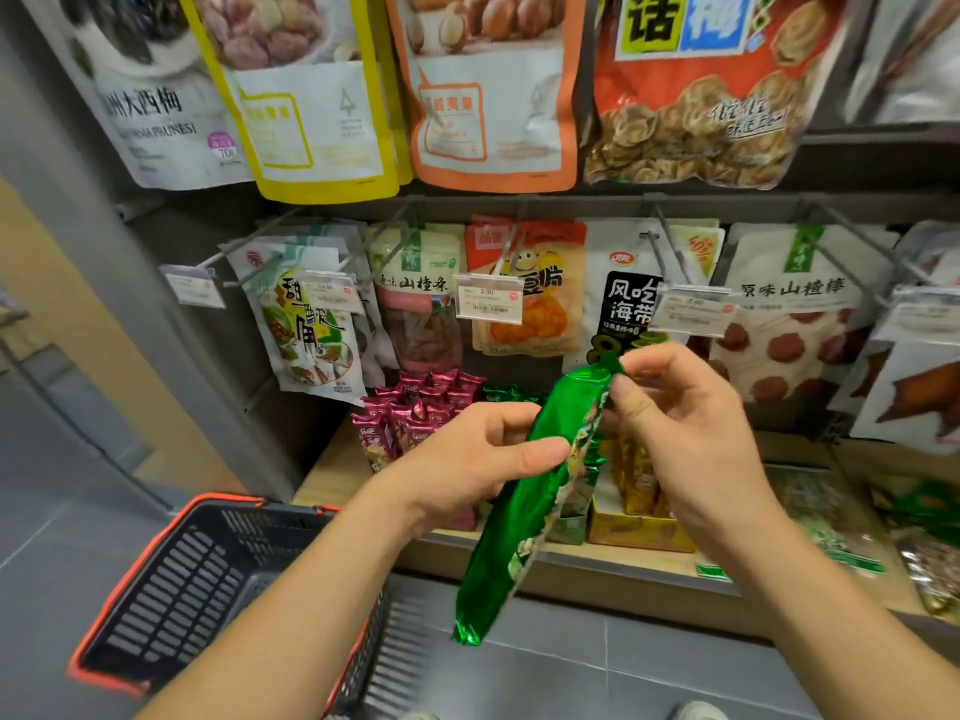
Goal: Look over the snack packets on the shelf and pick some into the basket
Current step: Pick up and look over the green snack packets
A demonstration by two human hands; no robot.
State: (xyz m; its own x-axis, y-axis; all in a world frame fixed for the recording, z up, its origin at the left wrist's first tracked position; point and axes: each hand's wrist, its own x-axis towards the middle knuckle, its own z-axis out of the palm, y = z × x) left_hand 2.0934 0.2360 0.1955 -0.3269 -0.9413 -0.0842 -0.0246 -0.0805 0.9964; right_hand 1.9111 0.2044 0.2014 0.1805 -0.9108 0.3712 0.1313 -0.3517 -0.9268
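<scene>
Green snack packet (524, 506) is held before the shelf (332, 475), its long axis tilted, top end up and to the right. Its middle is pinched by the left hand (467, 459) and its top seam by the right hand (691, 423). The basket (192, 589) sits below-left, nearer the left hand. Only the left forearm is judged to be in the way.

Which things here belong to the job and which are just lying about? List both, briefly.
Job: green packet, gripped by the left hand and pinched at its top by the right hand; basket; pink packets on the shelf.
Lying about: price tag; grey upright; floor tiles.
</scene>
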